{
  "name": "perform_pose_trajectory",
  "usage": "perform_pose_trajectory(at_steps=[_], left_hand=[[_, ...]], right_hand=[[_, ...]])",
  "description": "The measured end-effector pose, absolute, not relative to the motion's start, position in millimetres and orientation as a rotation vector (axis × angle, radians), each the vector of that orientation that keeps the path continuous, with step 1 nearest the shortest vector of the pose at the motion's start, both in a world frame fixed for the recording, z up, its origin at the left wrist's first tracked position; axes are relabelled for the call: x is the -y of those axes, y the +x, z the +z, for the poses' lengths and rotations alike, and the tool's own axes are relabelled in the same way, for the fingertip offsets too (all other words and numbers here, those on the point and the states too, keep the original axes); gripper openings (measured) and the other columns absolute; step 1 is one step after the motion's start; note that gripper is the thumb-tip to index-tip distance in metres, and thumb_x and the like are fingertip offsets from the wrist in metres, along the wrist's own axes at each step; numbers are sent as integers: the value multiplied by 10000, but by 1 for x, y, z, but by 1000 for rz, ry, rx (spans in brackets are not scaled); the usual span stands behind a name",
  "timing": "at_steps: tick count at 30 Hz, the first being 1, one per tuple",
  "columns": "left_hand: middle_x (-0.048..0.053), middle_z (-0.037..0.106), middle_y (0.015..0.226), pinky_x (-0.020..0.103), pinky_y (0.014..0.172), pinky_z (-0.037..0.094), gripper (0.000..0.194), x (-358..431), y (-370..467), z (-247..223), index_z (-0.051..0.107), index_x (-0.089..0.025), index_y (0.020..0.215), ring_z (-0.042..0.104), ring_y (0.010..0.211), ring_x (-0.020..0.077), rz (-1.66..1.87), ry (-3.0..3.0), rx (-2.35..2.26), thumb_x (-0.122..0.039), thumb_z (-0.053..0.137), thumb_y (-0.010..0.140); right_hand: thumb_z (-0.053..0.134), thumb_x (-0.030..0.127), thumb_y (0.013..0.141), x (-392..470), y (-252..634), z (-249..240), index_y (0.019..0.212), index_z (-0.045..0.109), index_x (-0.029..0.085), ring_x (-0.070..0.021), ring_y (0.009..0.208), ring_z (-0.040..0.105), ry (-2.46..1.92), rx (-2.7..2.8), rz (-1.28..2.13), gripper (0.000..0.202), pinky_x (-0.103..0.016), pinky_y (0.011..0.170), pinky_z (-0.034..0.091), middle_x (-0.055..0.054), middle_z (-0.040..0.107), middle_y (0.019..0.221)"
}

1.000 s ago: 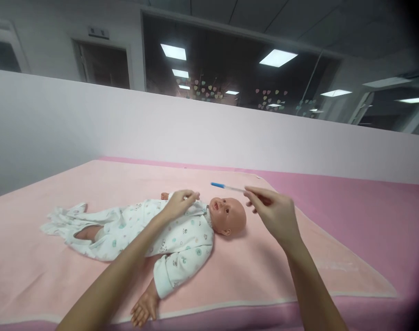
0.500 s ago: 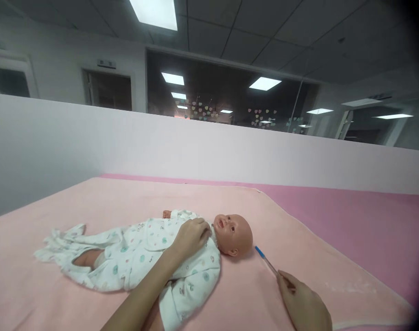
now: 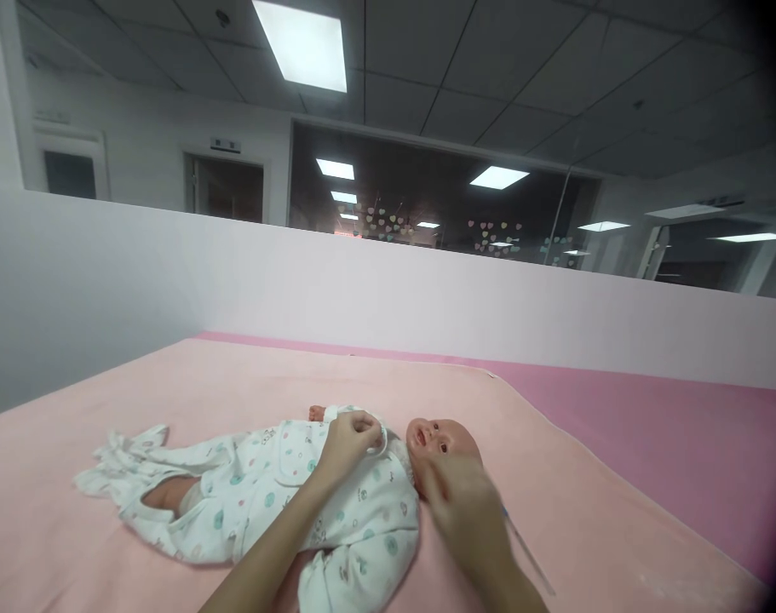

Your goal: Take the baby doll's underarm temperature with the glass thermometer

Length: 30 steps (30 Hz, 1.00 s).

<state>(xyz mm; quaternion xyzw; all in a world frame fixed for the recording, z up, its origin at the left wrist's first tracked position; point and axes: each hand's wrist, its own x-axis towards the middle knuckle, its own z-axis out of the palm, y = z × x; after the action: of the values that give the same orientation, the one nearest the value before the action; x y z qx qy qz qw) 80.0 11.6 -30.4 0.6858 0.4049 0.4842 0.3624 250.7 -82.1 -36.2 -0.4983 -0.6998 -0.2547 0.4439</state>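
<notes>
A baby doll in a white outfit with coloured dots lies on its back, head to the right. Over the doll's chest, my left hand pinches the edge of the outfit near the collar. My right hand is blurred by motion beside the doll's cheek and covers the lower part of its head; its fingertips are smeared. A thin stick with a blue tip lies on the pink sheet to the right of my right hand.
The peach-pink sheet covers a pink mat. Beyond them stands a low white wall. Windows, doors and ceiling lights are visible behind it.
My right hand has let go of the stick and moved left to the doll's head. My left hand has lifted the outfit's edge a little. The view has tilted up slightly.
</notes>
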Motion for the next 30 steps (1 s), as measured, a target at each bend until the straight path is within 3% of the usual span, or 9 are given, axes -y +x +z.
perform_pose_trajectory(at_steps=[3, 8, 11, 13, 17, 22, 26, 30], left_hand=[[44, 658, 621, 245, 600, 445, 181, -11, 80, -31, 645, -127, 660, 612, 629, 172, 1291, 1757, -1081, -226, 495, 680], [47, 665, 660, 234, 616, 439, 169, -13, 80, -32, 651, -125, 631, 602, 681, 175, 1372, 1733, -1087, -202, 507, 672], [42, 653, 641, 228, 610, 437, 159, -15, 81, -34, 646, -124, 611, 590, 672, 166, 1353, 1724, -1025, -181, 509, 670], [41, 641, 621, 227, 598, 435, 162, -16, 81, -36, 647, -119, 614, 581, 647, 158, 1337, 1711, -991, -179, 510, 676], [50, 641, 630, 234, 595, 436, 157, -17, 80, -40, 655, -108, 654, 577, 632, 154, 1345, 1637, -960, -194, 529, 687], [46, 631, 602, 230, 581, 430, 164, -17, 78, -38, 642, -104, 609, 562, 600, 140, 1313, 1629, -922, -208, 544, 689], [49, 643, 616, 230, 587, 429, 172, -14, 74, -32, 665, -103, 641, 558, 601, 135, 1251, 1659, -899, -223, 552, 691], [45, 642, 612, 239, 606, 437, 191, -10, 71, -27, 684, -106, 663, 569, 620, 147, 1165, 1709, -899, -253, 565, 685]], right_hand=[[421, 132, 777, 51, 212, -40, 535, 482, 193, -116, 458, 446, -1134, 1953, -714, 256, -271, 504, 249, 9, 521, 492], [441, 60, 664, 21, 191, -54, 631, 520, 177, -162, 571, 487, -1108, 1999, -785, 145, -283, 522, 265, -35, 565, 613], [430, 59, 678, 21, 193, -61, 608, 499, 179, -164, 569, 462, -1075, 1939, -773, 155, -295, 579, 320, -34, 539, 596], [416, 64, 712, 24, 196, -63, 616, 499, 182, -154, 560, 445, -1036, 1938, -746, 174, -331, 705, 360, -17, 514, 569], [428, 104, 741, 32, 199, -64, 695, 527, 190, -150, 621, 460, -990, 1936, -616, 139, -447, 940, 269, -4, 521, 631], [446, 73, 627, 37, 201, -64, 827, 565, 194, -187, 764, 487, -970, 1923, -511, 262, -480, 979, 228, -26, 550, 765], [439, 72, 661, 35, 205, -62, 846, 573, 206, -169, 726, 468, -985, 1851, -549, 265, -475, 976, 235, -8, 534, 721], [435, 79, 702, 33, 207, -59, 736, 551, 201, -152, 692, 458, -1018, 1813, -612, 172, -472, 977, 234, 5, 520, 670]])
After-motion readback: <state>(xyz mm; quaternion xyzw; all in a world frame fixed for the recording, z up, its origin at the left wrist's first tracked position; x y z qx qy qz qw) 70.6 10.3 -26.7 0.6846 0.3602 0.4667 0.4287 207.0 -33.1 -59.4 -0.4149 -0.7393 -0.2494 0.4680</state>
